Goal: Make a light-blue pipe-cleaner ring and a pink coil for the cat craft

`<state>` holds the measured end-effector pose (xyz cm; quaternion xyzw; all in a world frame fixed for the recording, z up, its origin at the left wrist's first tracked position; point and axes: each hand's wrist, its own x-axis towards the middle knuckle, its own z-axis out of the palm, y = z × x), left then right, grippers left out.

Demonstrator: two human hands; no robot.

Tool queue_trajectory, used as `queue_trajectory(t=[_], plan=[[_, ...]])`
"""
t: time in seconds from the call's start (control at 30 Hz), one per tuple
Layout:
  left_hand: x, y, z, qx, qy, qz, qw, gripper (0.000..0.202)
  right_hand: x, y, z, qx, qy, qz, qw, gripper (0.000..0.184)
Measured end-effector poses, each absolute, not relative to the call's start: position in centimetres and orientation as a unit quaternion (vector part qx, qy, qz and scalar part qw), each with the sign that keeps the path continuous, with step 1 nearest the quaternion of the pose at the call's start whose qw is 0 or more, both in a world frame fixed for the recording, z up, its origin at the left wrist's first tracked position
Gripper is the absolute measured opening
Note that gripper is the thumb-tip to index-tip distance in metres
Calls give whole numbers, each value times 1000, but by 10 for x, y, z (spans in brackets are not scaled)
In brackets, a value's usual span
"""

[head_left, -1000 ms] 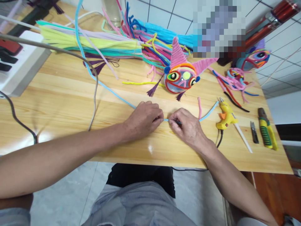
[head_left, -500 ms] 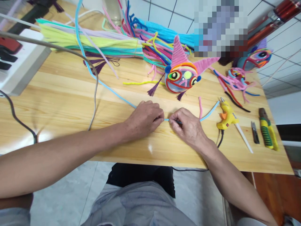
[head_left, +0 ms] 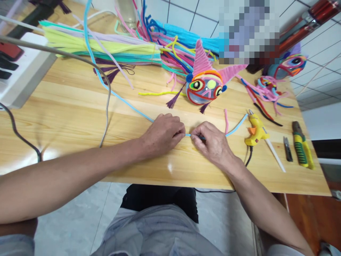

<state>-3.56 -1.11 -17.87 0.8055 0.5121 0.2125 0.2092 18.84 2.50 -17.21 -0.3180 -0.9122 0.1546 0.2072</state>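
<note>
A long light-blue pipe cleaner (head_left: pixel 130 106) runs from the upper left through both fists. My left hand (head_left: pixel 165 133) is closed on it, knuckles up, just above the table. A short stretch of blue shows between the two hands. My right hand (head_left: pixel 209 142) pinches the same strand, and its end curves out to the right beyond the fingers. Behind the right hand lies a short pink pipe cleaner piece (head_left: pixel 226 121). Farther back stands a clear round figure (head_left: pixel 205 89) with pink ears, ringed eyes and purple tassels.
On the right lie a yellow glue gun (head_left: pixel 256 131) with a white glue stick, a small dark cutter (head_left: pixel 287 149) and green-yellow pliers (head_left: pixel 302 145). Pipe cleaner bundles (head_left: pixel 106 46) lie at the back. A white power strip (head_left: pixel 29 67) and a grey cable (head_left: pixel 108 106) occupy the left.
Both hands keep nearly the same place and grip on the blue pipe cleaner. The whole view has shifted very slightly.
</note>
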Motion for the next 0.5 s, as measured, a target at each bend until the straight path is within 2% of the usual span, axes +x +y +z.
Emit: queue_trajectory(t=[0.5], plan=[[-35,-11,-177,806,515,203,209,16,189,24,-173,-323,-909,160,211,11]])
